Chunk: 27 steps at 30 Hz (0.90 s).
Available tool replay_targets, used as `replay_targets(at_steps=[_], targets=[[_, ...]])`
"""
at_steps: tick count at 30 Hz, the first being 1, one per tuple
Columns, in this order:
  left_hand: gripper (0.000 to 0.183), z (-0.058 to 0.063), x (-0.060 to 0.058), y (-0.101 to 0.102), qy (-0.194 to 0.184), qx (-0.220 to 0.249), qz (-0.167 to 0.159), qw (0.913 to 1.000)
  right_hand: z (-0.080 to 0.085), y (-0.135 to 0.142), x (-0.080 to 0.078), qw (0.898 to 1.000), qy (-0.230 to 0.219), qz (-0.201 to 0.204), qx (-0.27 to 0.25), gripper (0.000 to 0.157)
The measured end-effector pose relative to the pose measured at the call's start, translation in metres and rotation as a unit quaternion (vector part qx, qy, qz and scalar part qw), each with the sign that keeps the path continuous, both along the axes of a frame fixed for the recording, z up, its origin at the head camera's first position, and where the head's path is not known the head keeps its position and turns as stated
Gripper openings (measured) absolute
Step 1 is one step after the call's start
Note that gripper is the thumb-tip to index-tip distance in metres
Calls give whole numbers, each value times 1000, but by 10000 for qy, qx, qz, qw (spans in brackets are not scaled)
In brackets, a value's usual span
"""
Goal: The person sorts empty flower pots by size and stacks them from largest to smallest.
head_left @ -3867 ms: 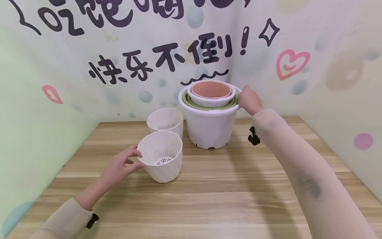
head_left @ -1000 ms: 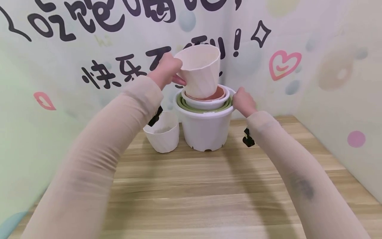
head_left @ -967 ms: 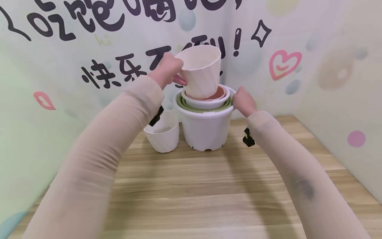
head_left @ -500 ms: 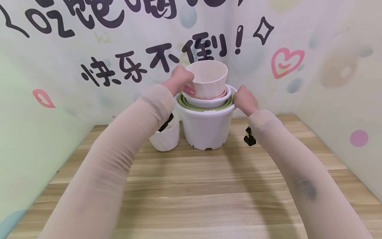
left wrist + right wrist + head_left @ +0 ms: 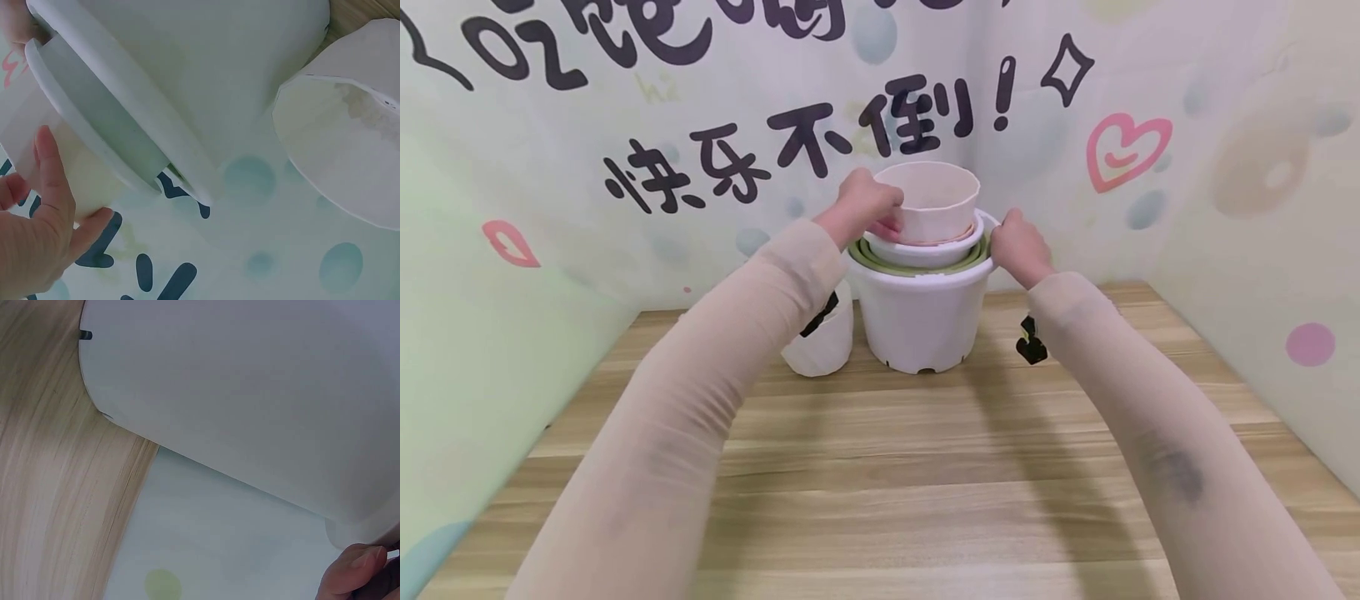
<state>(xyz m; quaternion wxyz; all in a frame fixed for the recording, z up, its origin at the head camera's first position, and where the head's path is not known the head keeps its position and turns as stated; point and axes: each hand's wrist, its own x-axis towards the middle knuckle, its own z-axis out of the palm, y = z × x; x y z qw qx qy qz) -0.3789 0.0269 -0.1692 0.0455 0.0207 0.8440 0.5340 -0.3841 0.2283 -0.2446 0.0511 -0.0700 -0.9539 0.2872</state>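
Observation:
A white faceted flower pot [image 5: 936, 221] sits sunk partway into the top of a nested stack of pots. My left hand [image 5: 868, 204] holds it by its left side; the left wrist view shows the fingers [image 5: 53, 172] spread against its wall. Only a sliver of orange pot rim shows beneath it, inside a smaller white pot [image 5: 925, 257]. Around that are green pot rims [image 5: 891, 268], all within a large white pot [image 5: 921, 321]. My right hand [image 5: 1021, 248] grips the large pot's handle at its right rim.
Another white faceted pot [image 5: 822, 346] stands on the wooden table [image 5: 925, 467] left of the large pot, partly behind my left wrist. A printed cloth wall [image 5: 700, 242] closes off the back, with walls on both sides.
My left hand has carried the front faceted pot from the table up over the stack, then lowered it into the top. The right hand keeps its hold on the large pot.

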Motion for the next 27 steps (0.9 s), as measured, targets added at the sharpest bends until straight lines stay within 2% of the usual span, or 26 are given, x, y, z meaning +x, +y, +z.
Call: replay_targets(at_steps=[5,7,10,12,14,16,18,22,27], targets=[[57,-1,1,-1,-87,-142,-417,9990,-1,0,0,10000,10,30,10,34],[66,-2,2,-1,-86,-164,-470,9987,-1,0,-1,10000,-18,23,-6,34],[67,-5,0,-1,78,-386,-415,9984,0,-1,0,10000,-44,2,9,34],[61,-7,0,0,321,-753,-402,9958,0,-1,0,10000,-42,-17,15,34],[58,-7,0,0,569,-1296,-411,9891,1,-1,1,10000,-30,-25,17,34],[58,-8,1,-1,871,-1843,-422,9781,2,0,1,10000,-33,-22,9,34],[58,-6,3,-6,1079,-2169,-351,9696,2,0,1,10000,-22,-22,0,34],[64,1,3,-29,1179,-2297,-41,9661,1,-1,1,10000,-21,-20,38,35],[74,3,0,-75,1162,-2305,337,9655,1,-2,2,10000,-38,-13,66,35]])
